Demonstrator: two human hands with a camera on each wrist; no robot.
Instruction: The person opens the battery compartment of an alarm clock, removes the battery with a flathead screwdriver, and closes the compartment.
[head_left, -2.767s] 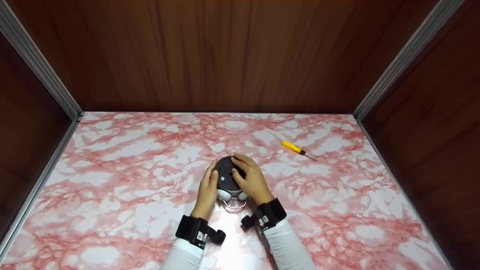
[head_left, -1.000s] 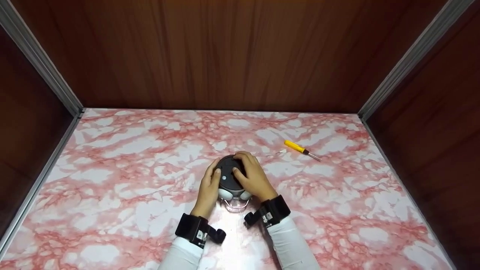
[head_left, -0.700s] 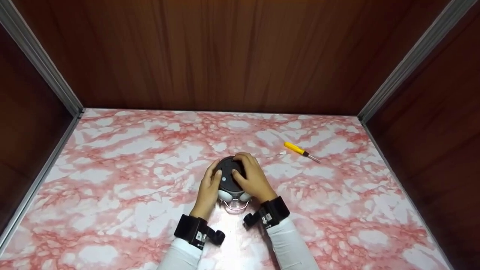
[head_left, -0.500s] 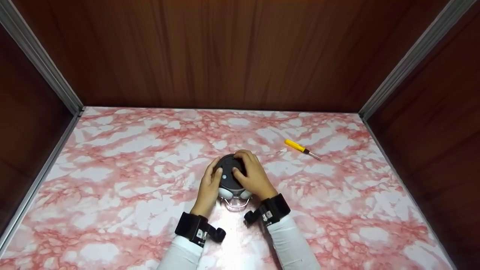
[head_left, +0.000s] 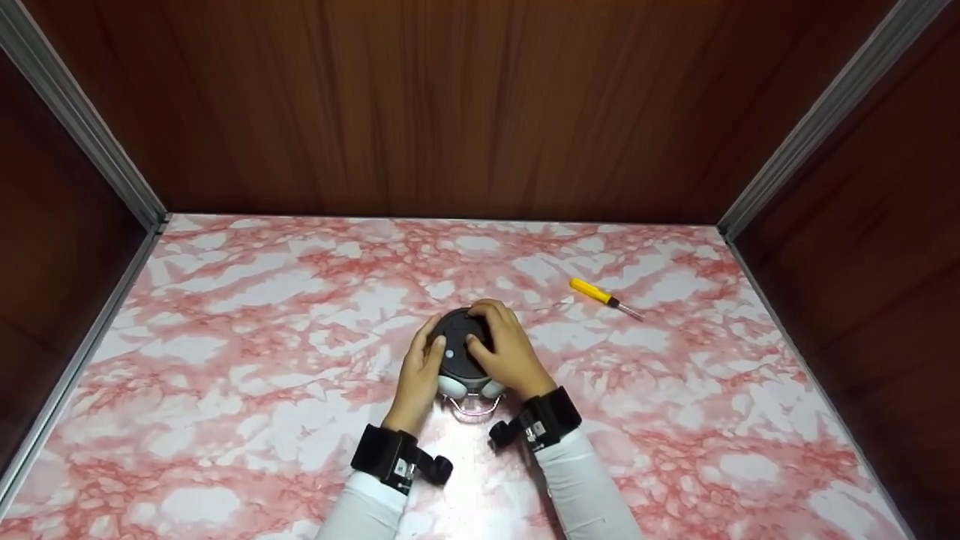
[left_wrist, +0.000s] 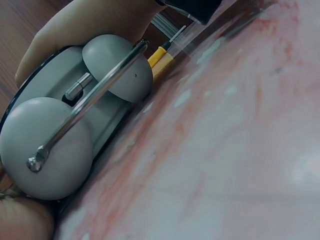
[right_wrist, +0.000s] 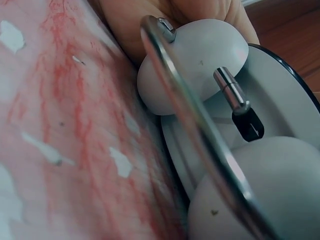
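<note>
A twin-bell alarm clock (head_left: 459, 360) lies with its black round back up, its bells and wire handle toward me. My left hand (head_left: 415, 367) holds the clock's left side, its thumb at the edge of the back. On the opposite side my right hand (head_left: 514, 358) grips the rim with bent fingers, and its thumb rests on the back. A small pale dot shows on the black cover. The left wrist view shows two grey bells (left_wrist: 45, 145), a metal hammer (left_wrist: 78, 87) between them and the handle (left_wrist: 92, 100). The clock's face is hidden underneath.
A screwdriver with a yellow handle (head_left: 590, 290) lies on the table right of and beyond the clock. The table (head_left: 225, 420) has a red and white marbled top. Dark wood panels (head_left: 435, 112) with metal corner strips stand at the back and both sides.
Compared with the oldest frame, the right hand's fingers are drawn in more at the clock's far rim. The clock and left hand stay nearly in place; the view has shifted slightly.
</note>
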